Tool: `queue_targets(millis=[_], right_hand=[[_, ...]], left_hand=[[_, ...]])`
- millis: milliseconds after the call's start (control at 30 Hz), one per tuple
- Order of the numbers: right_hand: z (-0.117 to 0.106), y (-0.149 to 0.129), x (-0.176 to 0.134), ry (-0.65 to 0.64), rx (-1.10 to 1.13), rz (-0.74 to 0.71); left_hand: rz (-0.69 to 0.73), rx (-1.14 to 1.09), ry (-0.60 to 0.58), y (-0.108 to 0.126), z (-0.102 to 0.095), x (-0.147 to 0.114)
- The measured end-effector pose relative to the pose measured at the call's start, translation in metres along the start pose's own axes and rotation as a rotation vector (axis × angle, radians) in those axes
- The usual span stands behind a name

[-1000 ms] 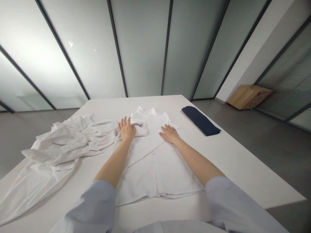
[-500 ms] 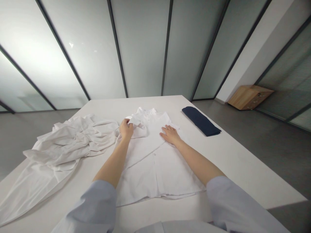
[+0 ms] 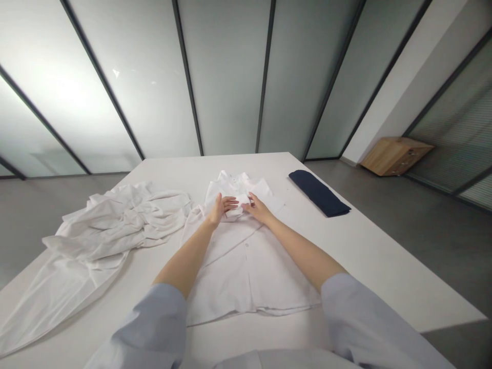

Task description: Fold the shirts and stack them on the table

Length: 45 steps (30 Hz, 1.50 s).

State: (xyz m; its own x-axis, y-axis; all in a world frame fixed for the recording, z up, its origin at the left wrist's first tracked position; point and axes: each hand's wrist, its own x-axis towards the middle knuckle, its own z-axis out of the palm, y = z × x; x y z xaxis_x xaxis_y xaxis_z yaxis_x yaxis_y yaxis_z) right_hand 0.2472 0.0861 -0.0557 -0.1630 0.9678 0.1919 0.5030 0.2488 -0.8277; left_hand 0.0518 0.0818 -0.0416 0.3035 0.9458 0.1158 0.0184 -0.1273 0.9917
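A white shirt (image 3: 226, 287) lies front up in the middle of the table, collar at the far end and hem towards me. One of its sleeves (image 3: 236, 212) is folded across the chest. My left hand (image 3: 221, 209) rests on this sleeve with fingers stretched out and thumb raised. Across from it, my right hand (image 3: 258, 209) has thumb and fingers closed on the sleeve's cuff end. Only a small gap separates the two hands.
A heap of crumpled white clothing (image 3: 126, 220) lies to the left and reaches towards the table's left edge. On the right is a folded dark blue cloth (image 3: 319, 193). Beyond the white table (image 3: 384, 271) stand frosted glass panels (image 3: 226, 77) and a wooden cabinet (image 3: 395, 155).
My left hand has carried the sleeve rightwards over the shirt's chest and loosened its fingers. My right hand has shifted left, from lying flat on the shirt to the sleeve's end.
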Motion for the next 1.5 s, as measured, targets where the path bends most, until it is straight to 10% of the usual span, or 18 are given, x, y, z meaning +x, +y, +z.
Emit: queue_targets(millis=[233, 533, 767, 1033, 1267, 1500], right_hand=[[0.000, -0.003, 0.012, 0.040, -0.176, 0.033], [-0.053, 0.024, -0.007, 0.407, 0.356, 0.201], [-0.092, 0.049, -0.027, 0.414, 0.288, 0.249], [-0.072, 0.026, 0.016, 0.249, -0.006, 0.136], [-0.042, 0.002, 0.022, -0.109, -0.632, 0.172], [-0.072, 0.006, -0.001, 0.312, -0.162, 0.050]], left_hand=[[0.108, 0.593, 0.518, -0.004, -0.016, -0.003], [-0.103, 0.949, 0.415, 0.000, -0.026, -0.005], [-0.021, 0.954, 0.031, 0.005, -0.016, -0.008], [-0.034, 0.490, -0.213, 0.017, -0.012, -0.006], [-0.188, 0.552, -0.064, 0.010, -0.012, 0.001], [-0.135, 0.970, 0.033, 0.004, -0.028, 0.002]])
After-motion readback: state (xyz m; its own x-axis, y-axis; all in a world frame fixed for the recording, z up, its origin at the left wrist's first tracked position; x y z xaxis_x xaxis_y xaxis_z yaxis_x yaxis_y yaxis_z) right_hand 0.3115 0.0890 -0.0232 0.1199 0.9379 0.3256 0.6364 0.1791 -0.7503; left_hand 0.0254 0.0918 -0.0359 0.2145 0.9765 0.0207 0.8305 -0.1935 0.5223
